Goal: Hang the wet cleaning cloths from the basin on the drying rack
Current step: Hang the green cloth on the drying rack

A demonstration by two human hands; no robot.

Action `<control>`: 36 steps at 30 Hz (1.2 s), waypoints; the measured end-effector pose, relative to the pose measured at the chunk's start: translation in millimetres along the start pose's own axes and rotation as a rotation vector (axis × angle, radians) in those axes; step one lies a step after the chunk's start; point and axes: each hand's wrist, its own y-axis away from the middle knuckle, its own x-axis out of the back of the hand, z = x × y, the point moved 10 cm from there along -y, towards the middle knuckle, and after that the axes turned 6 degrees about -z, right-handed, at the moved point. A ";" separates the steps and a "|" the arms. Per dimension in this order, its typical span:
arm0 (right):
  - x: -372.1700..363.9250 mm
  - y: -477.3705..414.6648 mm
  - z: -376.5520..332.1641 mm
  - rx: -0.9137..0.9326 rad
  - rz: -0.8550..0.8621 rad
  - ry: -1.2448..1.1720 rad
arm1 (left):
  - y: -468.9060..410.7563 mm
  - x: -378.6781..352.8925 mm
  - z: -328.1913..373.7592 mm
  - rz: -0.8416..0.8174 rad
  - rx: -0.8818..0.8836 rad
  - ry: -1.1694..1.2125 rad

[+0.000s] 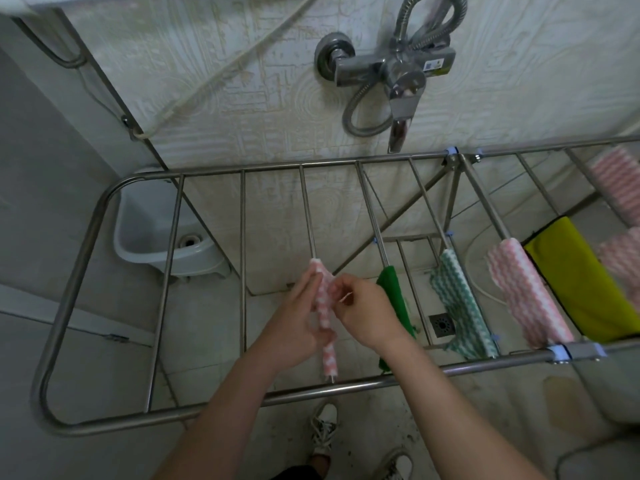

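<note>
- L hand: grip is closed on the pink-white cloth. Fingers run up along the cloth's left side, w/ the lower part of the hand wrapped against it.
- R hand: grip pinches the same cloth's right edge near its upper end, thumb & forefinger together. I can't make out what the other fingers do.
- The pink-white cloth hangs bunched & narrow over the third thin rail from the left of the drying rack. It sits toward the near end of that rail, and its lower end stops just short of the front bar, w/ the rail tip poking out below.
- Both forearms cross over the rack's front bar from my side.
- Next rail to the right carries a plain green cloth, just beside the R hand.
- Further right there's a green-white zigzag cloth on its own rail, then a wider pink-white striped cloth.
- Past that is a yellow cloth, w/ more pink striped cloths at the far right edge of the view.
- A grey plastic tub stands on the floor in the left corner behind the rack; I can't tell if that's the task's basin.
- On the tiled wall above are a chrome shower mixer & a looped metal hose.
- Through the rails I see a square floor drain. Shoes show on the floor below the front bar.
</note>
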 end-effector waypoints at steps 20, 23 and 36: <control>79.0 60.7 58.3 -0.212 0.229 0.300 | -6.3 12.1 23.1 0.148 0.112 -0.411; 95.4 77.2 70.6 -0.196 0.272 0.120 | -9.5 10.3 66.0 0.299 -0.045 -0.350; 189.2 190.8 129.5 -0.145 0.549 -0.249 | -28.2 -127.4 208.7 0.147 -0.382 -0.101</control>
